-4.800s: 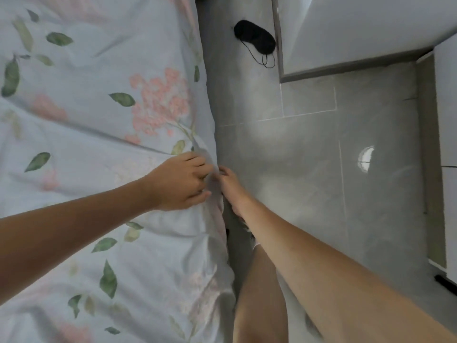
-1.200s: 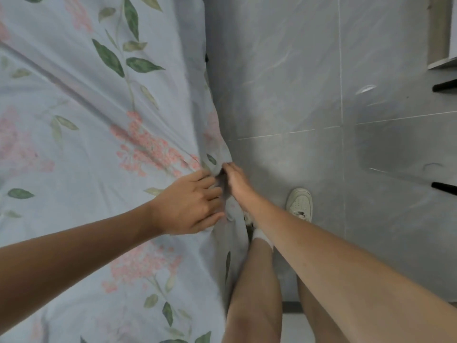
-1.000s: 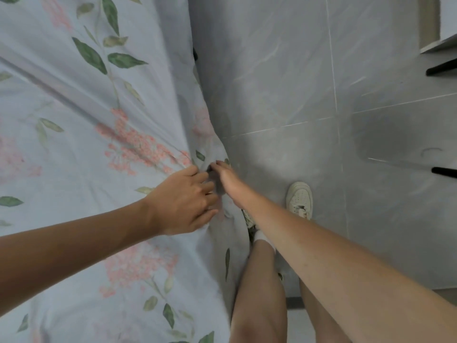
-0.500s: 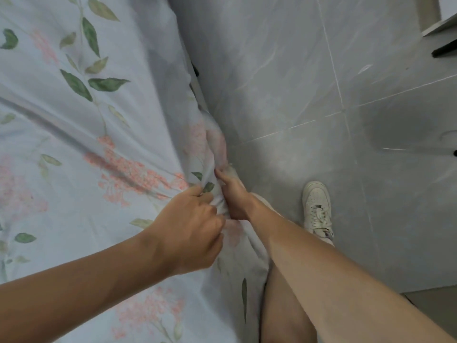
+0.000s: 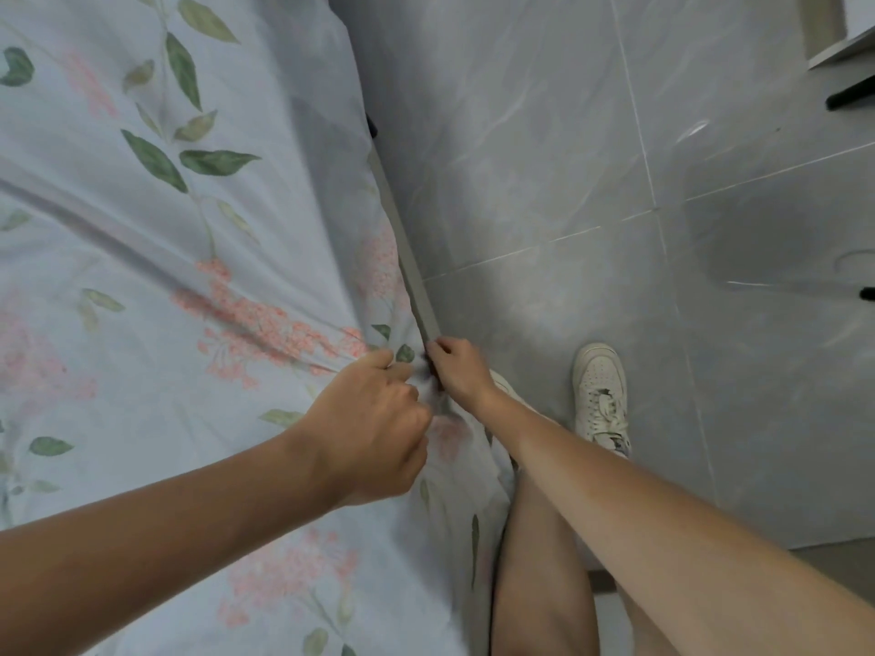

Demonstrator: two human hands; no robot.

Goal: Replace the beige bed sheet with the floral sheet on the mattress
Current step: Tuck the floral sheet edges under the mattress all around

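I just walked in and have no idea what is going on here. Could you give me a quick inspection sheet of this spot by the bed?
Surface: mattress covered by the pale blue floral cotton sheet; long creases run toward the hands.
Job's things: floral sheet only; beige sheet not seen; grey bed-frame edge showing beside the sheet.
Clutter: nothing seen.
Grippers: left hand grips a bunched fold of the sheet at the bed edge; right hand is curled at the sheet's edge beside the frame.
Cables: nothing seen.
Surroundings: grey tiled floor; person's white lace-up sneaker; white furniture corner top right.
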